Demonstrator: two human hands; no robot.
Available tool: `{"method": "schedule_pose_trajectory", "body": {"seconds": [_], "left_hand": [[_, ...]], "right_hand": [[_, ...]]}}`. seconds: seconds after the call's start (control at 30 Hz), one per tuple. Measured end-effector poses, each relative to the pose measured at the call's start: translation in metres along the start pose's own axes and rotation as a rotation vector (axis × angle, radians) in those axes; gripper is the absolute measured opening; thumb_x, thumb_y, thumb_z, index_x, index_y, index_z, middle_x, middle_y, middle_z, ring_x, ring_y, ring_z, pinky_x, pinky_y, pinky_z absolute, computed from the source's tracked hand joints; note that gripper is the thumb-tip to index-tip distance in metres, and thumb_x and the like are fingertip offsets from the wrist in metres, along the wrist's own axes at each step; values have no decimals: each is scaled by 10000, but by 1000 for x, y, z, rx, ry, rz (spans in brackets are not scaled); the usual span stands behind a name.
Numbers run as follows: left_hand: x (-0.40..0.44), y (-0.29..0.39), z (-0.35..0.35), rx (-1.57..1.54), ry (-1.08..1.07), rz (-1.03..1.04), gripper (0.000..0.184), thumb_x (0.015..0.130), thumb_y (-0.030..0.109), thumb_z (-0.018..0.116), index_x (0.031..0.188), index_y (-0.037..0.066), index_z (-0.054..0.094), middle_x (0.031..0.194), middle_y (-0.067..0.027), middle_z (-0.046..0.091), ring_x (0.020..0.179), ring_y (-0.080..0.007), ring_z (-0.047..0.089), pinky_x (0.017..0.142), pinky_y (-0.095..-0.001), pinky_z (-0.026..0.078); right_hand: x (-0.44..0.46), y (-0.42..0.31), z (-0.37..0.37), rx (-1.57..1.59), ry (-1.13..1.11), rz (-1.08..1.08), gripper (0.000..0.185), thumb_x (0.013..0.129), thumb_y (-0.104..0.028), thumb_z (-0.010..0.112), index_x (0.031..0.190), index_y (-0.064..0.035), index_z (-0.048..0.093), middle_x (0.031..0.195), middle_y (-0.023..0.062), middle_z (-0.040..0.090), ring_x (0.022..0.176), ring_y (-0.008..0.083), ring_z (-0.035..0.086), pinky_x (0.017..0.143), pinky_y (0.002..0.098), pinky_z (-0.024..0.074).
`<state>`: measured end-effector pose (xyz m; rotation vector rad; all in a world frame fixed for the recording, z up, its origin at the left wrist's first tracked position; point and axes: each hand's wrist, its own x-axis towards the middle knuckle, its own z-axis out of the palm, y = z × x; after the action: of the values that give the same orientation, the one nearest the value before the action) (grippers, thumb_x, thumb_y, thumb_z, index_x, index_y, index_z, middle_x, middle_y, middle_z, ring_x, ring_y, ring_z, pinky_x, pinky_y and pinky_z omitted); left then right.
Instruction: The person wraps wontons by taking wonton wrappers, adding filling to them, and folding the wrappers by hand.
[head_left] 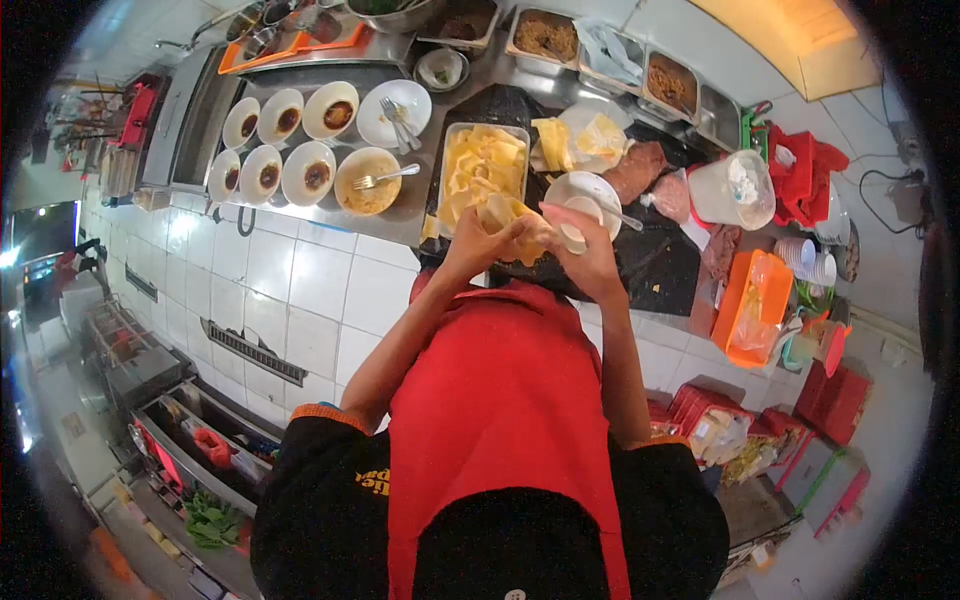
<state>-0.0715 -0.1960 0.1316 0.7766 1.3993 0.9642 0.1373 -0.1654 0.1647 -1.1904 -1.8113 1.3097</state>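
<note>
My left hand (pixel 482 245) is closed on a thin yellow dough wrapper (pixel 497 212), at the near edge of a tray (pixel 526 150) heaped with similar folded wrappers. Just to its right, my right hand (pixel 592 258) has its fingers closed round a small white cup-like piece (pixel 572 238), whose exact kind I cannot make out. The fingertips of both hands come close together. Behind the right hand sits a white bowl (pixel 566 184) with a spoon handle (pixel 629 221) sticking out. More yellow wrappers (pixel 553 143) lie on plastic beyond it.
Several white bowls with dark sauce (pixel 306 176) stand at the left, beside a bowl with a fork (pixel 368 196) and a plate with cutlery (pixel 384 110). Metal food pans (pixel 545 62) line the back. A white tub (pixel 722 203) and orange basket (pixel 728 318) are at the right.
</note>
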Motion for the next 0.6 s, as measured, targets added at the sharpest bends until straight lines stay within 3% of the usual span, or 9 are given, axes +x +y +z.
{"method": "schedule_pose_trajectory", "body": {"seconds": [0.03,0.1,0.2,0.23,0.33,0.4,0.53,0.6], "left_hand": [[0,1,-2,6,35,-6,589,862,318,856,1184,-69,551,1040,-139,702,856,-173,713,678,-305,596],[2,7,-6,4,80,-7,519,890,266,834,1228,-44,594,1055,-116,716,878,-178,718,720,-306,598],[-2,14,-12,-289,14,-43,456,963,264,746,1300,13,569,1176,-98,684,1036,-199,692,842,-357,591],[0,7,-13,-487,-14,-88,502,977,263,722,1365,24,511,1263,-110,642,1111,-214,669,889,-373,586],[-6,8,-15,-527,-76,-75,557,972,258,729,1404,25,466,1293,-115,623,1125,-221,665,907,-374,586],[-9,7,-12,-470,-38,-46,523,954,271,750,1346,16,514,1237,-107,648,1072,-202,680,878,-354,587],[-18,2,-12,-297,-30,77,478,948,289,759,1277,-4,576,1152,-99,691,989,-163,692,831,-322,588],[-16,-1,-24,-171,-59,31,473,964,295,742,1288,-4,571,1160,-100,692,1009,-179,693,851,-332,589]], "right_hand": [[-1,1,6,-7,-6,-10,385,892,-157,785,1262,-76,711,1226,176,705,1202,294,625,1081,411,426],[0,7,20,137,144,-15,355,885,-56,779,1233,-32,713,1073,113,763,1039,193,688,946,337,518],[4,18,33,316,225,21,312,896,16,749,1205,14,707,1093,101,763,983,143,689,865,289,548],[4,15,35,317,223,27,312,896,16,749,1205,14,707,1093,101,763,983,143,689,865,289,548],[11,-5,33,560,228,102,284,914,28,727,1194,50,688,1063,114,769,933,136,701,853,276,555],[16,-18,33,516,183,-24,289,917,40,720,1199,75,664,1027,117,770,891,138,712,830,266,562],[24,-31,33,479,115,-6,317,915,33,721,1226,37,661,1008,102,766,888,137,711,819,274,565],[31,-33,31,252,38,63,310,914,11,728,1219,12,670,958,95,751,857,128,704,782,274,565]]}}
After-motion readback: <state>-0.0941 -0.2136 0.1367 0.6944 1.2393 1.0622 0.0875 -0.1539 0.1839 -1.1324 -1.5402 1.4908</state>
